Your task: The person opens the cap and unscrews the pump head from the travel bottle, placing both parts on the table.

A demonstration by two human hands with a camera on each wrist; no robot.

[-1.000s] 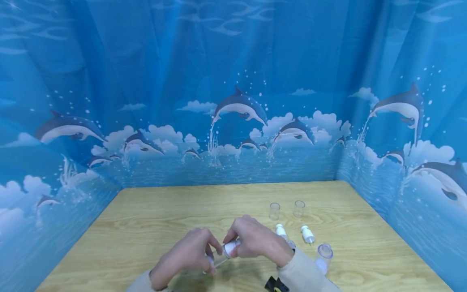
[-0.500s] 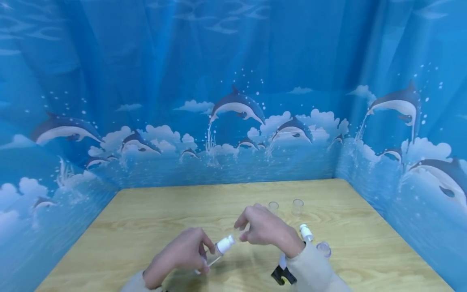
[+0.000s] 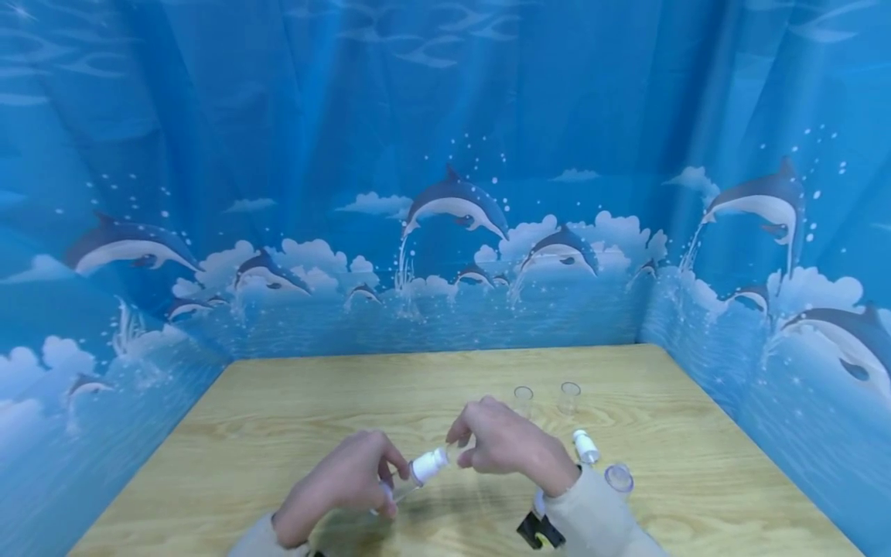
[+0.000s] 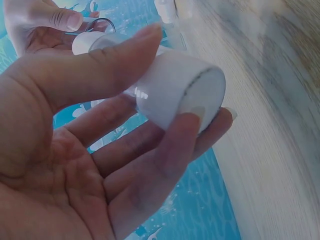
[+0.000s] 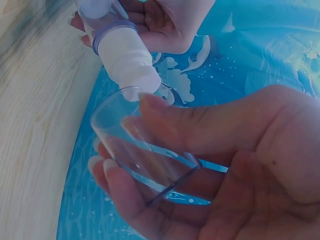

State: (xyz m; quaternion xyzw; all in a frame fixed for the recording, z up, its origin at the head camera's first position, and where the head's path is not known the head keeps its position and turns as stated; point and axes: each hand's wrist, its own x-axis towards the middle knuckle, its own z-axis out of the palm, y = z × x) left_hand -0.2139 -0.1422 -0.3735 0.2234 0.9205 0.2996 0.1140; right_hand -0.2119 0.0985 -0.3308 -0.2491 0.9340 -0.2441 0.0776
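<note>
My left hand (image 3: 351,476) grips a clear bottle with a white base (image 4: 172,85) and a purple-tinted collar. Its white pump head (image 3: 429,463) tilts up toward the right. A small gap away, my right hand (image 3: 497,439) pinches a clear cylindrical cap (image 5: 114,114) between thumb and fingers. In the right wrist view the cap's mouth faces the pump head and overlaps its tip in the picture; whether they touch I cannot tell.
Two clear caps (image 3: 523,399) (image 3: 569,398) stand on the wooden table (image 3: 313,394). Nearer lie a white pump head (image 3: 585,446) and a clear bottle (image 3: 619,478) with a purple rim. A black wrist fitting (image 3: 539,531) sits by the right sleeve. A dolphin-print curtain (image 3: 334,155) surrounds the table.
The right hand has drawn away from the bottle, up and right, and the pump head is uncovered. The clear cap shows in that hand. Over the last half second both hands barely moved.
</note>
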